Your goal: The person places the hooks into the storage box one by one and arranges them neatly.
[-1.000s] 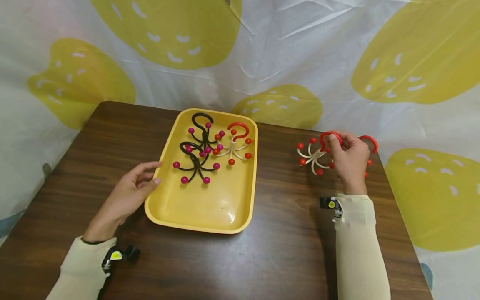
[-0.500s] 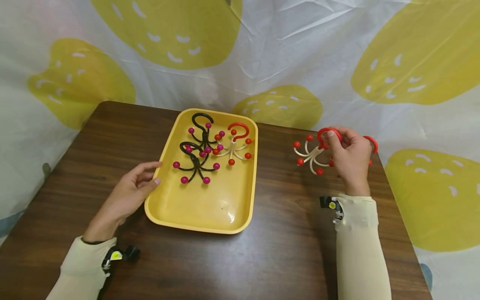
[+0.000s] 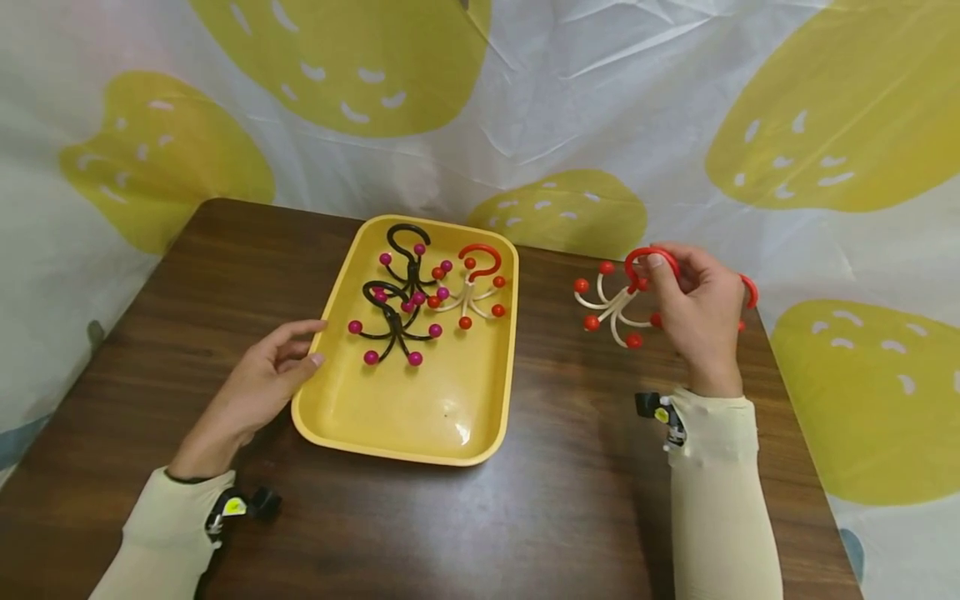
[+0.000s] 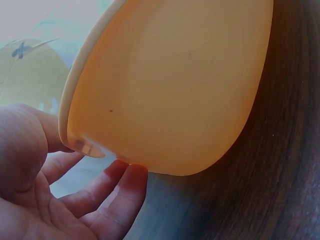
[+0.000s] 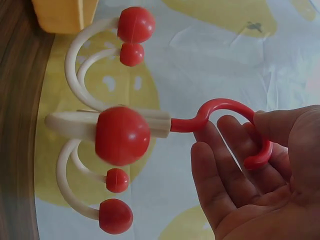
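A: Where's the hook (image 5: 122, 136)?
B: Off the table (image 3: 570, 500), right of the tray (image 3: 405, 417); prongs (image 5: 70, 62) left of the fingers (image 5: 207, 175). Right hand (image 3: 697, 308) clamps its red curve (image 5: 224, 104), thumb against fingers.
A: Left hand (image 3: 262, 379)?
B: Pinching the tray's left rim (image 4: 76, 75).

Tray (image 3: 408, 417) yellow; black hangers (image 3: 396, 325) (magenta balls (image 3: 415, 359)); cream hangers (image 3: 617, 305), red hooks (image 3: 481, 248), red balls (image 3: 592, 323); table (image 3: 570, 508) brown, wood-grained.

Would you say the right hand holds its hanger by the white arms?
No, the right hand pinches the red hook.
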The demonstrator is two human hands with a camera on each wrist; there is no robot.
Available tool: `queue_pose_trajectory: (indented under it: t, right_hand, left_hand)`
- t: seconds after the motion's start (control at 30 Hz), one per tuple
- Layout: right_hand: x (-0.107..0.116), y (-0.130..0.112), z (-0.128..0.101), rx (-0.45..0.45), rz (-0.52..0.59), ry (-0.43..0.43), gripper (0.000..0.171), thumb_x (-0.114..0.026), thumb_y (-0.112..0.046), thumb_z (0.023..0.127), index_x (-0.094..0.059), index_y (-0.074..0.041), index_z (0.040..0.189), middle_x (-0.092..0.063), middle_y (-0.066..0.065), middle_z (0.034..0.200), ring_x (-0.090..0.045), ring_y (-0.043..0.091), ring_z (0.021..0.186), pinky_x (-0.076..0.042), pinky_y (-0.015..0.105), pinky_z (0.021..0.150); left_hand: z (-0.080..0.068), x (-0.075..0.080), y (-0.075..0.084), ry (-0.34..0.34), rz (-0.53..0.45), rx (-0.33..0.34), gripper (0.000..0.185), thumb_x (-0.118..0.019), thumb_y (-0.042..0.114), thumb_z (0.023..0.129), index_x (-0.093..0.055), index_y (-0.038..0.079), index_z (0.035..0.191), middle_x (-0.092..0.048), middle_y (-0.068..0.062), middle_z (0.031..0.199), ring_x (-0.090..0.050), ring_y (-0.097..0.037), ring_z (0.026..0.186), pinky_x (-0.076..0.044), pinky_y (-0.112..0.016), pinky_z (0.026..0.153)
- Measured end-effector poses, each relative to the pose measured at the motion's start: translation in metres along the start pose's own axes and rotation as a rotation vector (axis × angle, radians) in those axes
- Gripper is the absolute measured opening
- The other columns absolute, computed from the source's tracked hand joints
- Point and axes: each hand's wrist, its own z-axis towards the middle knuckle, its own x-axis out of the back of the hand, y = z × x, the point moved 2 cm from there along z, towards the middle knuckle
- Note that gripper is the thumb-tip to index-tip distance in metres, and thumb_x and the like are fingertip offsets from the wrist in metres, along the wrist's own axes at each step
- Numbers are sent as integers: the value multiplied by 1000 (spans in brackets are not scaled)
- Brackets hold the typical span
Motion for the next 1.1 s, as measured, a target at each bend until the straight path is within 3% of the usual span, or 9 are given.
queue_pose_trajectory:
  t: [0.5, 0.77, 1.1]
  right_hand:
    - [-30, -32, -9, 86, 98, -92, 19, -73, -11, 101, -78, 3, 113, -80, -7, 92, -76, 3, 83, -57, 16, 73]
    - [-56, -43, -21, 146, 119, -147, 16, -72, -9, 101, -78, 1, 112, -80, 18, 95, -75, 2, 83, -58, 16, 72]
    - [-79, -56, -33, 166, 167, -216, 18, -73, -8, 100, -76, 3, 114, -80, 17, 99, -75, 3, 87, -60, 18, 78]
  left_hand:
    - [2, -3, 1, -4, 6, -2, 51, -59, 18, 109, -47, 11, 158, -64, -30, 136, -69, -26, 102, -59, -26, 77]
    - [0, -1, 1, 0, 6, 5, 50, -60, 19, 109, -48, 12, 158, -64, -31, 136, -70, -22, 100, -59, -25, 77]
    - [0, -1, 0, 8, 6, -1, 50, -59, 19, 109, -48, 11, 157, -65, -30, 135, -69, -20, 99, -59, -26, 76]
